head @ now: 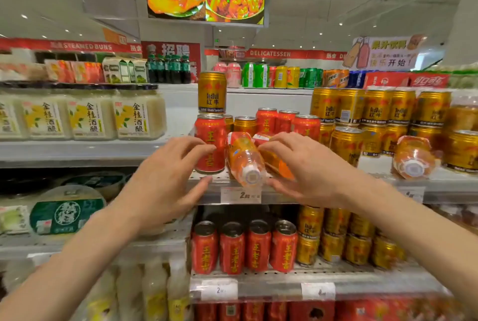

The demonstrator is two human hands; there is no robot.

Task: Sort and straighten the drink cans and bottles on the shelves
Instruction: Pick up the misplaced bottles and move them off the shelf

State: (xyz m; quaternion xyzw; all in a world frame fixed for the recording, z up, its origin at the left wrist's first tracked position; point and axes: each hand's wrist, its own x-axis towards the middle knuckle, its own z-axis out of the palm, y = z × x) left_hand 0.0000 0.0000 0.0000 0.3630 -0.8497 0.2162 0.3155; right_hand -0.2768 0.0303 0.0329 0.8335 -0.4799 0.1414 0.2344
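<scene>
Drink cans and bottles crowd the middle shelf (323, 192), and several are out of order. At its front edge two orange bottles lie on their sides, caps toward the camera: one orange bottle (244, 157) sits between the hands, and a second bottle (275, 159) lies just beside it under the right hand (305, 165). A third toppled bottle (412, 159) rests near the shelf's right end, well apart from both hands.

The right hand lies over the second bottle with fingers curved across it and the thumb low near the shelf edge; whether it truly grips cannot be told. The left hand (168, 178) is spread, fingertips touching the side of an upright red can (210, 143) printed with yellow Chinese characters, thumb down by the shelf edge, nothing closed in it.

On that red can stands one gold can (212, 91) marked "RedBull". Behind the bottles stand about three more red cans (284, 121) mixed with gold ones. A block of gold RedBull cans (380, 119) fills the right half, stacked two high.

The lower shelf (258, 285) carries four red cans (244, 247) in a front row. A price tag (241, 195) on the middle shelf's edge reads "2" and some blurred digits. Overhead signs read "DELICATESSEN" (269, 53) and "STEAMED BUNS" (82, 46).
</scene>
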